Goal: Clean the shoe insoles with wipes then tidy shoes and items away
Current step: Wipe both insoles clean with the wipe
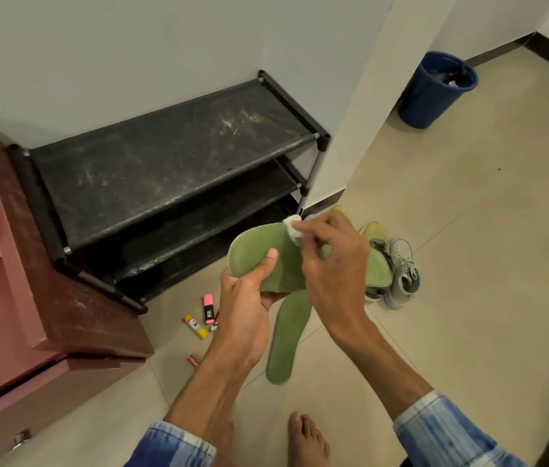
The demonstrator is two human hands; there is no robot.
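While left hand point(249, 291) grips green insole point(259, 254), thumb on top, right hand point(330, 261) fingertips pinch white wipe point(292, 227) against its edge. Second insole point(288, 338) lies on floor point(468, 264).

Shoe rack point(165, 156) against far wall; cabinet point(13, 315) just beside its left end; bin point(435, 92) far right; shoes point(404, 271) on floor right of rack; floor insole point(286, 338) near-left of shoes; glue stick point(195, 326) and highlighter point(209, 308) on floor left of that insole, before the rack.
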